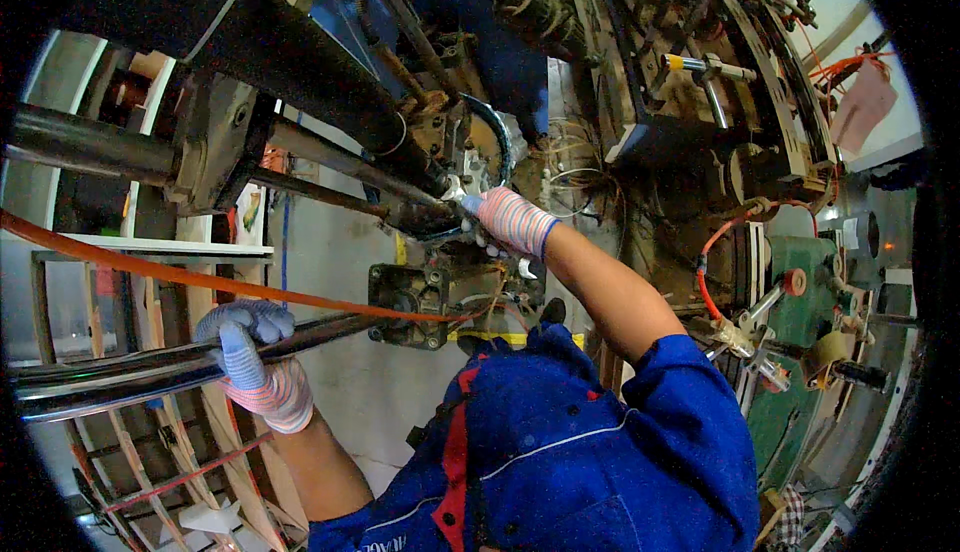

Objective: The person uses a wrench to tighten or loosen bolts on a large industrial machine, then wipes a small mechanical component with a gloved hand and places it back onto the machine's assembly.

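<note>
Striped knit fabric gloves [275, 395] cover both hands: the right hand [512, 220] is curled around a silver open-ended metal spanner [456, 190], its forked head just beyond the fingertips, beside a greasy steel rod [325, 157]; whether they touch, I cannot tell. The left hand [250, 357], well apart, is wrapped over a thick polished steel bar [130, 372]. An orange band [200, 280] slants just above it. Open grey floor [330, 262] lies between bar and rod.

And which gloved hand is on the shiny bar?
The left hand, fingers over the shiny bar; the right hand is higher up, on what looks like a wrench.
</note>
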### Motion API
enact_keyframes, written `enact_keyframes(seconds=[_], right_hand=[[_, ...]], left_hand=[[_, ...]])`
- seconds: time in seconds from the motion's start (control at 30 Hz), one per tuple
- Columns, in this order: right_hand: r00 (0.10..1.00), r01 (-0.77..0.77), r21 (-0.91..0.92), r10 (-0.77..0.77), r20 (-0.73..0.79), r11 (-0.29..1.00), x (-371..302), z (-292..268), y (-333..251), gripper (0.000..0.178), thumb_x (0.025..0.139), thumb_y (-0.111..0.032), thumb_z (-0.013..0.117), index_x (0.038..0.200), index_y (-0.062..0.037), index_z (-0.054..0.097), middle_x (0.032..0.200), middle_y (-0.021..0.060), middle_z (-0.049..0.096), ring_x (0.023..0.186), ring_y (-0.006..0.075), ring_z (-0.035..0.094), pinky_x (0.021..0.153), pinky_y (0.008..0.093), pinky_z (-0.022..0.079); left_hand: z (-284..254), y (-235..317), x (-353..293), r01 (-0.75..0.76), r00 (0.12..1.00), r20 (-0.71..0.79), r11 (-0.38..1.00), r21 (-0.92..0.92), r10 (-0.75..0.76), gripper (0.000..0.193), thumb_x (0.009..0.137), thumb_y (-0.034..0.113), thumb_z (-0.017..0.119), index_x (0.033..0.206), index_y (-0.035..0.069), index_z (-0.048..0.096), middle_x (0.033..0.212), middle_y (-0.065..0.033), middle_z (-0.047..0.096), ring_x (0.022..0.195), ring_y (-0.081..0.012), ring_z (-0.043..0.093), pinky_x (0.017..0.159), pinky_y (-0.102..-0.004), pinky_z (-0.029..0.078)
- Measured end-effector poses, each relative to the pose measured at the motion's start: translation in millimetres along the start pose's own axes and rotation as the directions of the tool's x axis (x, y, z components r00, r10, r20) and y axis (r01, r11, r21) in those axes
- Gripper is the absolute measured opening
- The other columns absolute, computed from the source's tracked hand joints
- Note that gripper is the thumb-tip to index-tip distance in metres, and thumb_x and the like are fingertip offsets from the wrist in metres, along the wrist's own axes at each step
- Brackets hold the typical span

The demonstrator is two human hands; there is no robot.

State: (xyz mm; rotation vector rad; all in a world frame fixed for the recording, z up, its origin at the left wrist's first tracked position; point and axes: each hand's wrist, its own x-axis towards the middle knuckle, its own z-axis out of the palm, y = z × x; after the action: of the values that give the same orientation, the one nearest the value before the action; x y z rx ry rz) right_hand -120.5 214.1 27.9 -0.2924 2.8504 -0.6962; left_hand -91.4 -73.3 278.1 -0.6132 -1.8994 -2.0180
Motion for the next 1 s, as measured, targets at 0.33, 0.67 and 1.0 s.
enact_keyframes(seconds=[0.33,0.67,1.0], right_hand=[[0.96,-0.236,0.494,0.122,0.252,0.837,-4.8,-13.3,-21.9,0.021,0.093,-0.023,0.063,0.099,-0.004,0.069,0.084,0.0192,0.073,0.076,0.0354,0.071,0.067,0.0447,0.057],[0.882,-0.434,0.841,0.34,0.325,0.322,9.9,-5.7,-40.1,0.036,0.104,-0.038,0.051,0.096,-0.0047,0.064,0.082,0.0171,0.071,0.066,0.0334,0.068,0.06,0.0469,0.056],[0.973,-0.229,0.15,0.23,0.01,0.962,-4.9,-106.5,96.3,0.042,0.095,-0.046,0.063,0.082,-0.006,0.07,0.064,0.0136,0.06,0.058,0.0222,0.057,0.059,0.0408,0.051]], left_hand=[[-2.2,-2.5,-0.5,-0.009,1.0,0.023,0.999,-0.044,0.01,0.03,0.092,0.03,0.071,0.09,0.005,0.055,0.067,-0.0066,0.052,0.058,-0.0196,0.051,0.055,-0.0344,0.044],[-1.8,-0.8,-1.8,0.017,1.0,0.024,1.0,0.006,-0.017,0.032,0.093,0.034,0.069,0.086,0.007,0.054,0.067,-0.0055,0.052,0.06,-0.0197,0.052,0.059,-0.0349,0.046],[0.2,-2.6,1.6,0.025,0.996,0.082,0.998,-0.055,-0.02,0.027,0.094,0.03,0.067,0.09,0.006,0.055,0.069,-0.0071,0.052,0.061,-0.0205,0.052,0.059,-0.0362,0.045]])
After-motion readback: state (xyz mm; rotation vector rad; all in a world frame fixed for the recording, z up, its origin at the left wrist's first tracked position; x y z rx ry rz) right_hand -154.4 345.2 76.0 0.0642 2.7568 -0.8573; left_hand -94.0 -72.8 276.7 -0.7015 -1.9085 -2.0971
